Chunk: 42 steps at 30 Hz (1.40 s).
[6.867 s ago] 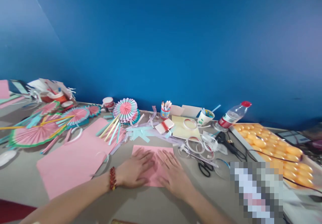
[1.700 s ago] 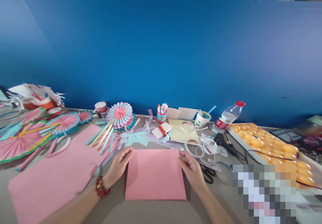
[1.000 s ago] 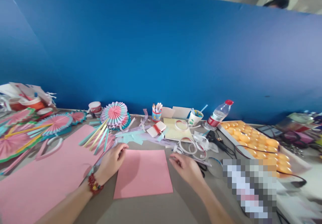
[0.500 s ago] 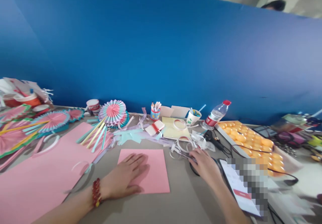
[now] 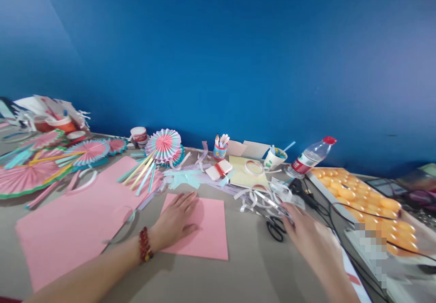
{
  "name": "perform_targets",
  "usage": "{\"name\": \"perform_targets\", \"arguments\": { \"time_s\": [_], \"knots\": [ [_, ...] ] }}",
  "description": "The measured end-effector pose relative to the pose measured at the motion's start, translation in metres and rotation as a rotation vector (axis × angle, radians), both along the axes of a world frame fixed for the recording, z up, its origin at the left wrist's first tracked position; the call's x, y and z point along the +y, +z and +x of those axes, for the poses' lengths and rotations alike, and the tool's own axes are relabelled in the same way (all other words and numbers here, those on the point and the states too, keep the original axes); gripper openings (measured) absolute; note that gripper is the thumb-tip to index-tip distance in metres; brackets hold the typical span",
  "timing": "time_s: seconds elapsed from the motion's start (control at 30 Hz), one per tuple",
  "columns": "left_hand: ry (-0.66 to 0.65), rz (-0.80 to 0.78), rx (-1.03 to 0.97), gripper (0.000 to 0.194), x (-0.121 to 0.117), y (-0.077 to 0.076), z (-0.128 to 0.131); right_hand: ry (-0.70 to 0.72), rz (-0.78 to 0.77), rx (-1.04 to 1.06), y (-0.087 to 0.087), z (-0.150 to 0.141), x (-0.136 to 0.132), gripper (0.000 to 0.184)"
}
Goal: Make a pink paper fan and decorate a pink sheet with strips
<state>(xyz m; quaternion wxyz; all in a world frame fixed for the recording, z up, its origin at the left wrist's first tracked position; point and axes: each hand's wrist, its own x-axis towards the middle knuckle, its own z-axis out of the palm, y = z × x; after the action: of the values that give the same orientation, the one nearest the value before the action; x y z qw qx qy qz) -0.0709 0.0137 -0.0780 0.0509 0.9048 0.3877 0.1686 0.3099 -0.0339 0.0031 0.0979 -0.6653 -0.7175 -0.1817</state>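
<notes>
My left hand (image 5: 175,221) lies flat, fingers stretched, on a square pink sheet of paper (image 5: 211,230) on the table. A red beaded bracelet circles that wrist. My right hand (image 5: 306,228) is closed around one end of a slim, pale, silvery tool (image 5: 278,206), perhaps a craft knife; its exact kind is blurred. Its far end points into curled white paper strips (image 5: 250,198). Just left of the right fingers, black-handled scissors (image 5: 275,228) lie on the table, their blades partly among the strips.
Large pink paper (image 5: 75,221) and pleated paper fans (image 5: 163,146) lie at left. Behind stand a pencil cup (image 5: 220,151), a paper cup (image 5: 273,160) and a tilted bottle (image 5: 309,157). At right are an orange bumpy tray (image 5: 361,203) and black cables (image 5: 335,221). A blue partition (image 5: 204,67) rises behind.
My right hand has shifted right and drawn back from the scissors, which now show uncovered, with the slim pale tool in its fingers. The left hand still presses the pink sheet. The view has turned.
</notes>
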Motion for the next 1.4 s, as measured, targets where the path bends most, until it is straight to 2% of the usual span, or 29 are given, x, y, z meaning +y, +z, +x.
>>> {"name": "perform_targets", "arguments": {
  "time_s": [0.17, 0.23, 0.3, 0.4, 0.53, 0.67, 0.83, 0.93, 1.07, 1.17, 1.23, 1.33, 1.4],
  "knots": [
    [0.021, -0.029, -0.034, 0.060, -0.001, 0.006, 0.001, -0.138, 0.205, 0.060, -0.001, 0.000, 0.005, 0.043],
    [0.021, -0.041, -0.035, 0.058, -0.002, 0.006, 0.002, -0.085, 0.215, 0.201, -0.009, -0.012, 0.010, 0.043],
    [0.019, -0.036, -0.024, 0.056, -0.001, 0.006, 0.002, 0.089, 0.120, 0.391, -0.020, -0.032, 0.016, 0.036],
    [0.026, -0.021, 0.000, 0.055, -0.001, 0.006, 0.002, 0.321, -0.199, 0.553, -0.038, -0.069, 0.030, 0.031],
    [0.027, -0.013, 0.005, 0.059, -0.001, 0.008, 0.001, 0.405, -0.319, 0.538, -0.057, -0.110, 0.045, 0.040],
    [0.021, 0.000, 0.008, 0.053, -0.003, 0.010, 0.001, 0.413, -0.397, 0.489, -0.066, -0.128, 0.043, 0.051],
    [0.019, -0.008, -0.003, 0.045, -0.003, 0.009, 0.002, 0.413, -0.410, 0.455, -0.066, -0.127, 0.036, 0.046],
    [0.009, -0.013, -0.014, 0.055, -0.002, 0.006, 0.002, 0.425, -0.408, 0.454, -0.067, -0.125, 0.033, 0.049],
    [0.026, -0.018, -0.047, 0.070, -0.001, 0.002, 0.003, 0.521, -0.358, 0.523, -0.068, -0.126, 0.029, 0.058],
    [0.052, -0.002, -0.106, 0.073, -0.003, 0.003, 0.004, 0.583, -0.276, 0.616, -0.063, -0.122, 0.029, 0.044],
    [0.064, 0.005, -0.144, 0.071, -0.005, 0.005, 0.004, 0.539, -0.226, 0.645, -0.058, -0.114, 0.031, 0.036],
    [0.065, 0.005, -0.169, 0.062, -0.006, 0.007, 0.002, 0.412, -0.181, 0.621, -0.054, -0.095, 0.031, 0.039],
    [0.051, 0.012, -0.181, 0.056, -0.006, 0.007, 0.001, 0.375, -0.173, 0.552, -0.055, -0.081, 0.026, 0.041]
  ]
}}
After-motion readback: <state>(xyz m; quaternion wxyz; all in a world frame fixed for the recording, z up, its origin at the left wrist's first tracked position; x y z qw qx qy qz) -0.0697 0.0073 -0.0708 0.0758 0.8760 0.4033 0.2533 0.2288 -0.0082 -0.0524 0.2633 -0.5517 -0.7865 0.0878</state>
